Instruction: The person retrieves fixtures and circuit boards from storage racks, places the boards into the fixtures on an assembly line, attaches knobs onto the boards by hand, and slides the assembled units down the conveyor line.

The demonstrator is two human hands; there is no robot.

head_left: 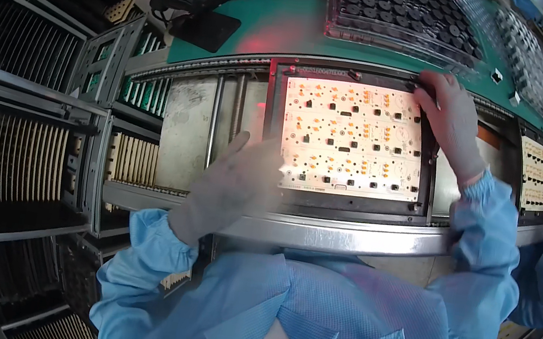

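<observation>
One pale circuit board point(365, 135) lies flat in a black frame point(350, 208), just beyond the front metal rail point(360, 237). Right hand point(453, 119), gloved: fingers bent at the frame's upper right corner; whether they pinch it, cannot tell. Left hand point(230, 184), gloved: spread, thumb apart from motion-blurred fingers, near the board's lower left edge.
</observation>
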